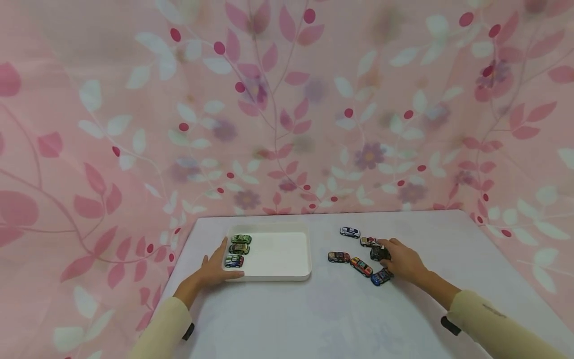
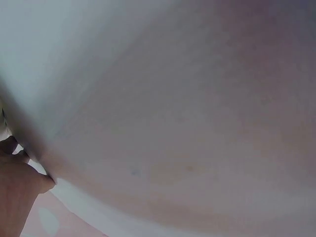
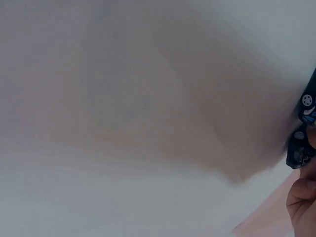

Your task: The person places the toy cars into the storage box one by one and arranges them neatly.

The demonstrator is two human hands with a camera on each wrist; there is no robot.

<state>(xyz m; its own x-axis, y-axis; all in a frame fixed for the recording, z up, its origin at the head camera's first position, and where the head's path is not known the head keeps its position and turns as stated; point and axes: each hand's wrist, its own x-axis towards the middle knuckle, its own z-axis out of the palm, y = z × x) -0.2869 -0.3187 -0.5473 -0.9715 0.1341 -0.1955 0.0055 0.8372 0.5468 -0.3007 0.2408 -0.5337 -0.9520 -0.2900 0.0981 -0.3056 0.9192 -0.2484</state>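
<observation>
My left hand point(image 1: 212, 273) rests against the near left corner of a white tray point(image 1: 278, 277), its thumb stretched along the front wall and fingers beside the left side. Inside that tray, a green toy car point(image 1: 241, 239), a dark yellow-green one point(image 1: 239, 249) and a blue-white-green one point(image 1: 234, 261) are lined up at the left. Over on the right, my right hand point(image 1: 405, 262) pinches a black toy car point(image 1: 379, 254), partly covered by the fingers. Touching or very close to that hand are a white-and-red toy car point(image 1: 369, 242) and a blue one point(image 1: 381, 276).
Left of the right hand lie an orange-red toy car point(image 1: 361, 267) and a dark multicoloured one point(image 1: 338, 257). A white-and-blue toy car point(image 1: 350, 232) sits farther back. All stand on a white-covered table point(image 1: 314, 319), with a pink floral cloth point(image 1: 287, 124) hanging behind.
</observation>
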